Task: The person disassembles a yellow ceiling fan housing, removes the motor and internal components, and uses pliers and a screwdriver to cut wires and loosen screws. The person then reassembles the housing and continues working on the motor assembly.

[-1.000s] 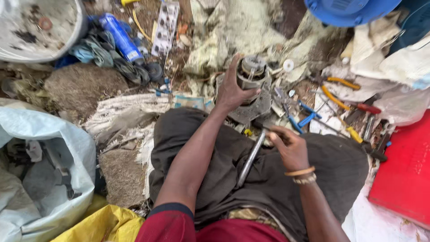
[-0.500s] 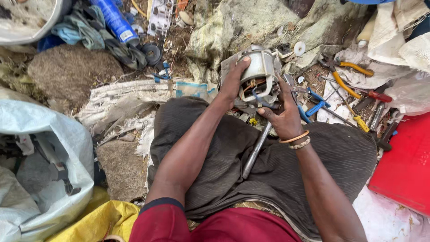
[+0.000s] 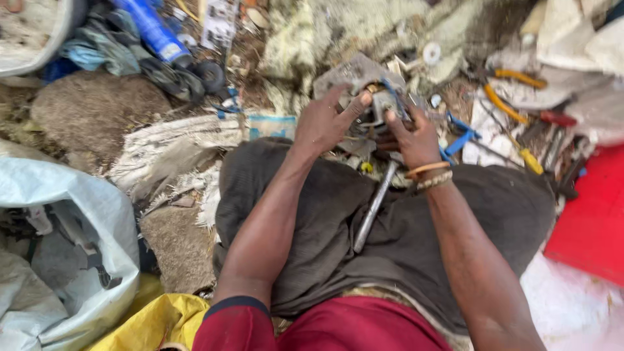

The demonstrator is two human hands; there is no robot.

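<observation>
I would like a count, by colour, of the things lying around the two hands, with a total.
Grey: 2, metal part gripped by left hand and right hand; metal rod
Blue: 2, can; handled tool
Yellow: 2, pliers; screwdriver
Red: 1, board
Total: 7

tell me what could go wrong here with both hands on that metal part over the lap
The metal part looks jagged, so the left hand or right hand could get cut. The metal rod lies loose on the lap and may roll off. Small pieces could drop into the pliers and clutter and be hard to find.
</observation>
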